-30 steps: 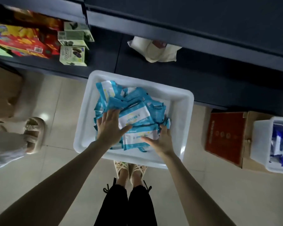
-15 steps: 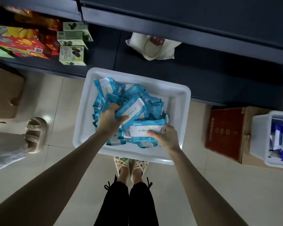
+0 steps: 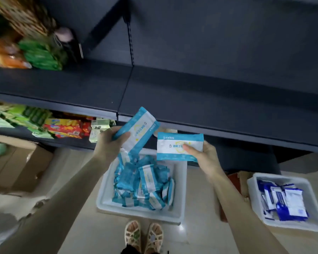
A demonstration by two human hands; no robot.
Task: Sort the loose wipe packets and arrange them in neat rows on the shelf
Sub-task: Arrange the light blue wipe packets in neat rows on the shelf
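The left hand gripped one wipe packet, the right hand pinched a second packet; far-left shelf goods were blurred.

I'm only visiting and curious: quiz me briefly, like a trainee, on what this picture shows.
1. True or false: the left hand holds a tilted light-blue-and-white plastic wipe packet; the right hand holds a level packet.
2. The pile of loose packets lies: A) on the dark shelf, B) in the white plastic floor tub, C) in a cardboard box.
3. Fill in: the smaller white tub at right holds dark-____ packets.
Key: 1 true; 2 B; 3 blue.
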